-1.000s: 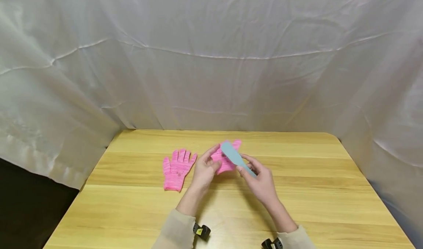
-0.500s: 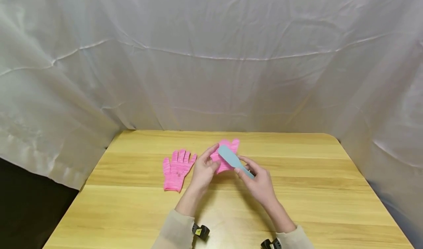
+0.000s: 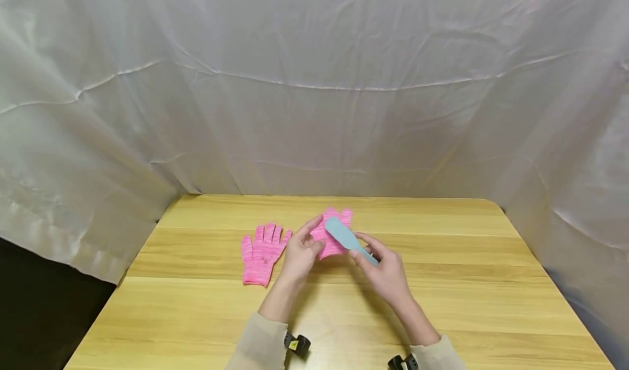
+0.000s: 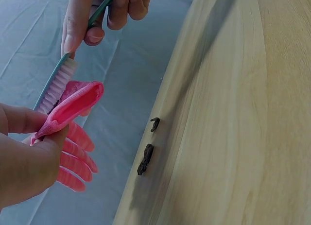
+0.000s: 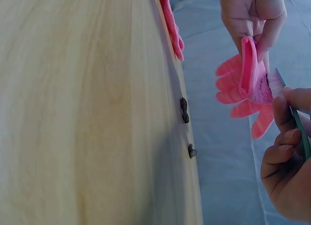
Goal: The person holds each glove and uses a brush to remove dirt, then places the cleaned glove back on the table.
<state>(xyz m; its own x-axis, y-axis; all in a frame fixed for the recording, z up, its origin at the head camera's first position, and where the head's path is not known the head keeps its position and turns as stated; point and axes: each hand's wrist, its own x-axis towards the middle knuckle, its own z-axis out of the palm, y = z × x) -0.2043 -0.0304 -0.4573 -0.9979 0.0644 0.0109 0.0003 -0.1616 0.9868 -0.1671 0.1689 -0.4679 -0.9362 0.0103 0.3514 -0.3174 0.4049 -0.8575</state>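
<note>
In the head view my left hand [image 3: 297,255] holds up a pink knit glove [image 3: 331,246]. Its thumb and fingers pinch the glove near the cuff, as the left wrist view shows, and the glove's fingers hang away. A scrubbing brush [image 3: 343,236] with a pale blue back is gripped by the handle in my right hand [image 3: 387,272]. White bristles [image 4: 57,85] face the glove and appear to touch its fabric, where a dark mark partly shows in the right wrist view. To the left a second pink glove [image 3: 260,261] lies flat, a small dark spot on it.
The wooden table [image 3: 472,293] has pale curtains [image 3: 344,113] behind and at both sides. Small dark objects [image 4: 145,160] lie near the table's edge in both wrist views; their kind is unclear. Black wrist cameras [image 3: 297,345] sit at the sleeves.
The brush has shifted slightly left and down over the held glove, my right hand moving with it. The held glove has moved a little left. The flat glove stays on the table.
</note>
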